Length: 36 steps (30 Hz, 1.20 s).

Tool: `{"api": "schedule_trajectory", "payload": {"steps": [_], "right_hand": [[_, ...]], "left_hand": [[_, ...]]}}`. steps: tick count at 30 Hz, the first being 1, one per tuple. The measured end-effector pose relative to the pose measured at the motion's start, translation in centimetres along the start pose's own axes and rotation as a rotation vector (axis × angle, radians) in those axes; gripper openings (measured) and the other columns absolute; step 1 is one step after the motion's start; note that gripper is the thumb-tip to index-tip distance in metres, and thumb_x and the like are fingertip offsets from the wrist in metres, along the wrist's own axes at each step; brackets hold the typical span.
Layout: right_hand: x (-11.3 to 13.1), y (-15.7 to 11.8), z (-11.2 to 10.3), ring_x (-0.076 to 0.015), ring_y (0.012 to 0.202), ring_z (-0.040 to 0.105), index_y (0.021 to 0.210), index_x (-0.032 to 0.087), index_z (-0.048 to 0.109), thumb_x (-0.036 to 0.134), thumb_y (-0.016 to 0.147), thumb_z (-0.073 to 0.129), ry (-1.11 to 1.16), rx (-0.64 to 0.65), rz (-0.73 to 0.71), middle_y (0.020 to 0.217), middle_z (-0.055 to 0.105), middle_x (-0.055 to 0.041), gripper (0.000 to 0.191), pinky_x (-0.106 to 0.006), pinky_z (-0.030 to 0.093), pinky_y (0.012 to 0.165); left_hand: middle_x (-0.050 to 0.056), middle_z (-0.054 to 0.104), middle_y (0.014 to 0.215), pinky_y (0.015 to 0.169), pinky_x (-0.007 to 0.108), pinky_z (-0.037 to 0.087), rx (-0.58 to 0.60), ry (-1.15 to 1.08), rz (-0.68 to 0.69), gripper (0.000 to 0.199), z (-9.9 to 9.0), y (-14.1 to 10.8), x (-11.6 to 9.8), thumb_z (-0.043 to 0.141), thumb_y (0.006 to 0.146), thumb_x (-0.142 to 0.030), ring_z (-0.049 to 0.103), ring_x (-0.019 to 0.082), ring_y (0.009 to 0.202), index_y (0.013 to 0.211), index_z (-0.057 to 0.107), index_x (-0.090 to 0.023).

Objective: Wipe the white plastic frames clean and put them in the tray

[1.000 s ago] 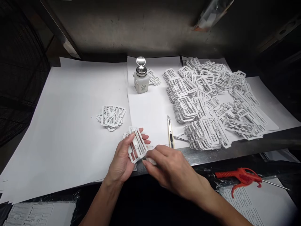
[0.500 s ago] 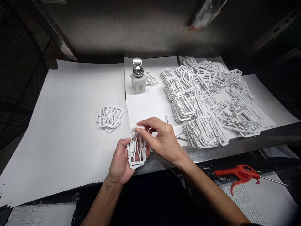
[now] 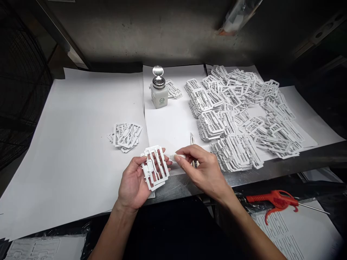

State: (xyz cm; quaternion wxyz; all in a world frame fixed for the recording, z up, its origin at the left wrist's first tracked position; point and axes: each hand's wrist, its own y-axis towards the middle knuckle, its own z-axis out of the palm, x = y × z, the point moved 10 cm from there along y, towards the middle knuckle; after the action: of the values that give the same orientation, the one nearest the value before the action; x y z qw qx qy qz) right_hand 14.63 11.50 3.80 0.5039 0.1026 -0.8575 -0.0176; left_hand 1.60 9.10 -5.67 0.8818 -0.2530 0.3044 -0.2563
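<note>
My left hand [image 3: 132,186] is closed around a few stacked white slotted plastic frames [image 3: 148,166], held tilted above the table's front edge. Its thumb presses on their left side, and some fingers show behind the slots. Just to the right, my right hand [image 3: 207,171] pinches a small white piece [image 3: 172,157] between thumb and fingertips, apart from the frames; its kind is unclear. Partly hidden by the right hand is a pointed metal tool [image 3: 192,138] lying on the paper. A small pile of similar frames [image 3: 127,135] rests beyond my left hand.
Many more white frames [image 3: 230,148] lie stacked and heaped on the right. A white bottle with a metal lid [image 3: 159,95] stands at the back middle, with a few frames behind it. A red air blow gun [image 3: 280,200] lies below the table's front edge at right.
My right hand has drawn away from the frames to the right, with the small white piece in its fingertips. My left hand has shifted slightly left and tilted the frames.
</note>
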Motion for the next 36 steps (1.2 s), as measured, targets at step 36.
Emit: {"api": "schedule_trajectory", "payload": {"steps": [36], "right_hand": [[0.0,-2.7,2.7,-0.013,0.069,0.053,0.089,0.016,0.061,0.013,0.087,0.055,0.007,0.096,-0.008,0.083,0.057,-0.0028,0.007,-0.024,0.043,0.065]], "left_hand": [[0.014,0.068,0.099,0.087,0.038,0.049,-0.093,0.051,0.102,0.041,-0.7,-0.5,-1.4,0.047,0.079,-0.025,0.059,0.028,0.104,0.112,0.061,-0.006]]}}
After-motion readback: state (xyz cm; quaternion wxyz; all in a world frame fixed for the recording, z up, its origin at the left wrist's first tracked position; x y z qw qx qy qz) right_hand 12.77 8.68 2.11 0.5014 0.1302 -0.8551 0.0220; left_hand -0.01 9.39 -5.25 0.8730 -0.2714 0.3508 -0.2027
